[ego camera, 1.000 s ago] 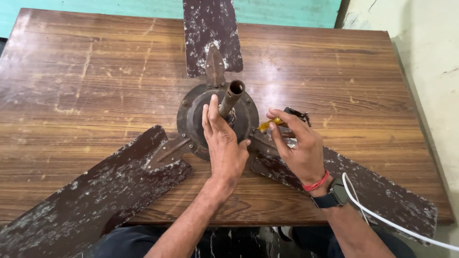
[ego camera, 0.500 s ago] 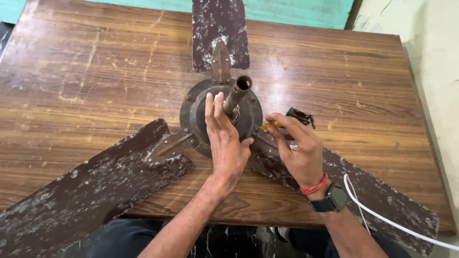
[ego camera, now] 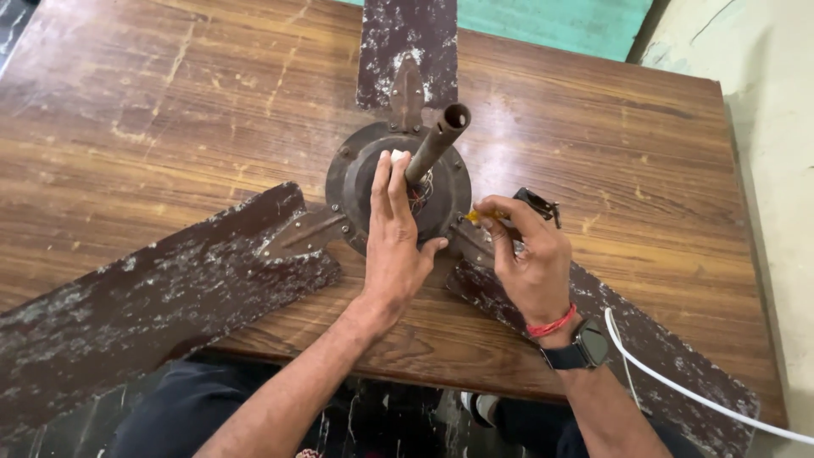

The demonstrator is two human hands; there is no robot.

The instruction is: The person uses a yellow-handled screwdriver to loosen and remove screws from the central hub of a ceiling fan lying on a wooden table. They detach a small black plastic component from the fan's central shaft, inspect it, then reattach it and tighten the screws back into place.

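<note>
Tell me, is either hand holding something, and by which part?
The right hand pinches a yellow-handled tool by its handle, fingers wrapped near the tip. The left hand holds nothing; it lies flat on the fan motor housing.

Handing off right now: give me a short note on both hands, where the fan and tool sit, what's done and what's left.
Left hand: flat on the fan motor housing, fingers beside the down rod, steadying it.
Right hand: holds a yellow-handled screwdriver, tip at the housing's right edge.
Ceiling fan lies on the wooden table, all three blades attached.
Done: nothing visibly removed.
Left: the fastener at the tip; whether it is loose cannot be told.
</note>
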